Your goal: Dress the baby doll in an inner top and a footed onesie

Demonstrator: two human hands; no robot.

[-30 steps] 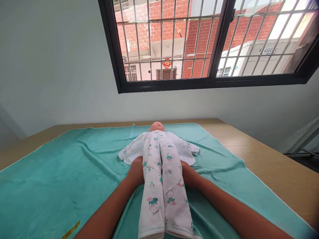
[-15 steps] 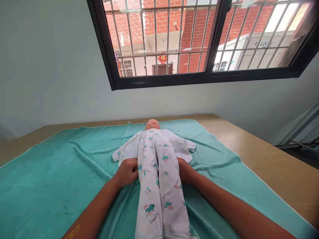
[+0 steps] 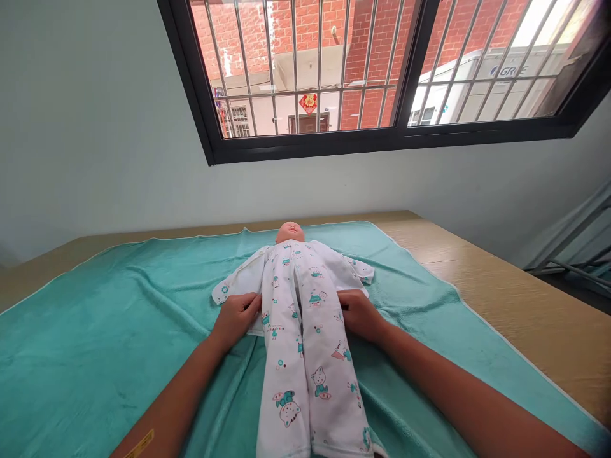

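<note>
A baby doll (image 3: 289, 231) lies on its back, with a white baby shirt (image 3: 329, 257) spread at its torso and the sleeves out to both sides. White printed baby trousers (image 3: 286, 369) lie lengthwise over the shirt, legs towards me. At the trousers' left edge my left hand (image 3: 236, 320) is closed in a pinch on the shirt's lower edge, a bit of which shows below the fingers. Opposite it, my right hand (image 3: 361, 316) is curled closed by the shirt's right lower edge; its fingertips are partly tucked against the trousers.
A teal towel (image 3: 119, 343) with a few folds covers much of the wooden table (image 3: 506, 286). Behind the table stands a pale wall (image 3: 119, 184) with a black-framed barred window (image 3: 305, 145). Metal bars (image 3: 573, 235) show at the far right.
Both hands have shifted slightly, and their fingers now show more at the trousers' sides. The shirt's left lower edge has come in and down under my left hand. The view has tilted down a little.
</note>
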